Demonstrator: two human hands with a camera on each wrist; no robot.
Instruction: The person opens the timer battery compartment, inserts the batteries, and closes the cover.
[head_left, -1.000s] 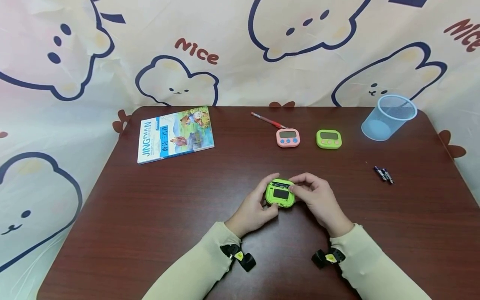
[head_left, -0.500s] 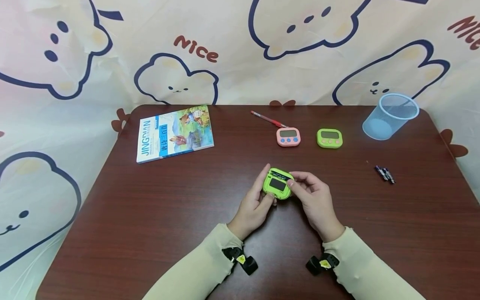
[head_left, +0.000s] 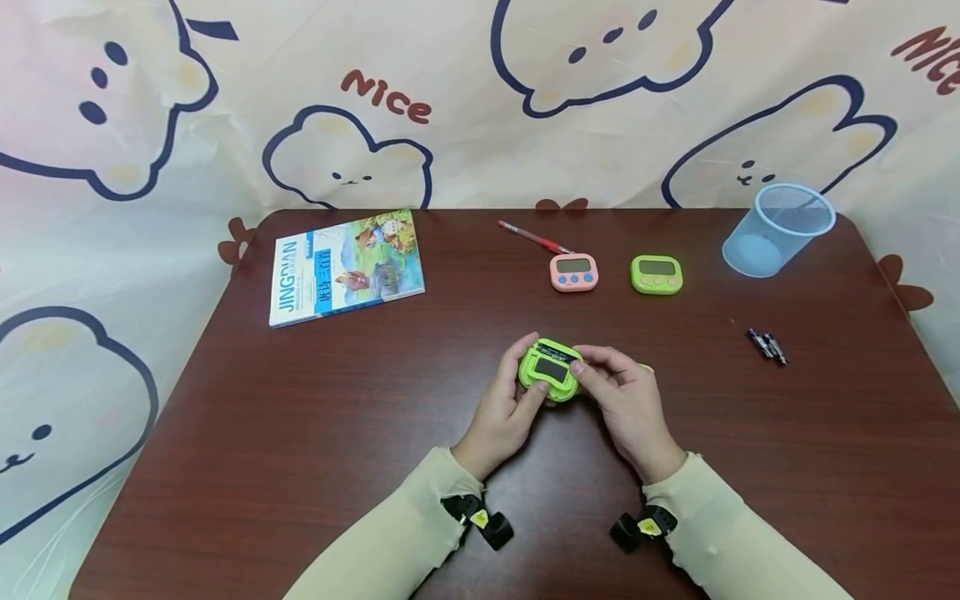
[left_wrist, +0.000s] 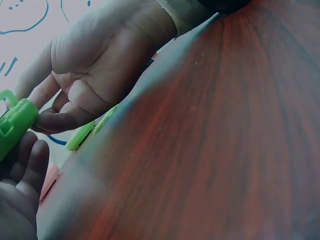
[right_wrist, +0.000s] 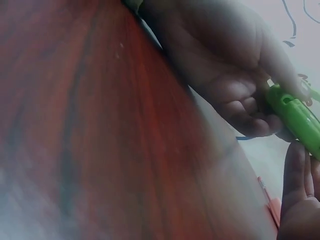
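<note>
You are holding a green timer (head_left: 551, 370) back-up over the middle of the bench (head_left: 300, 433), your left hand (head_left: 501, 417) and right hand (head_left: 628, 404) both curling their fingers around its edges. Farther back, a pink timer (head_left: 573, 272) and a second green timer (head_left: 657, 274) are lying near the far edge.

We saw a book (head_left: 347, 267) at the table's (head_left: 300, 433) far left, a red pen (head_left: 534, 237) beside a pink timer (head_left: 573, 272), another green timer (head_left: 657, 275), a tipped blue cup (head_left: 776, 230) and batteries (head_left: 767, 346).
</note>
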